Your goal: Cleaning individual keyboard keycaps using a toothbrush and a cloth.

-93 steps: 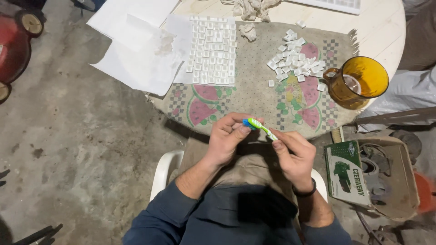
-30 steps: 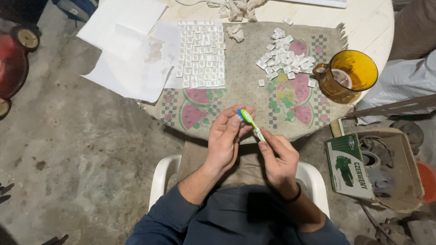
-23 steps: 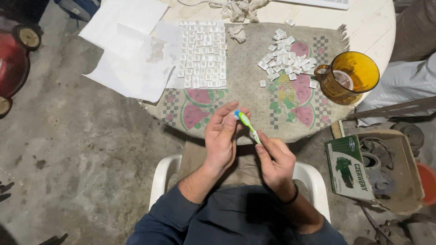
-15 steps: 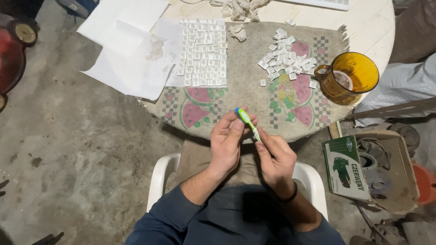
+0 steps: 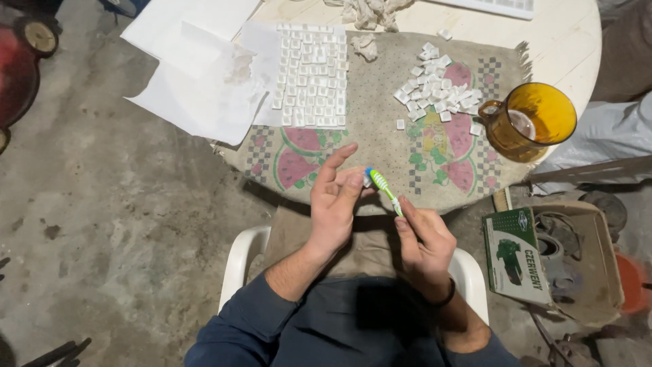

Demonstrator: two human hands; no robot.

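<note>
While my right hand (image 5: 424, 241) pinches the green toothbrush (image 5: 384, 191) by its handle, my left hand (image 5: 334, 204) seems to press a small white key (image 5: 367, 181) against the bristles, fingers half spread; it is too small to be sure. Held just off the worktop (image 5: 564, 41) edge over my lap, a slack pinch could drop it to the floor. The amber jug (image 5: 533, 122) stands near the loose key pile (image 5: 438, 98). At right, an open cardboard box (image 5: 574, 261) has a green-and-white printed flap.
</note>
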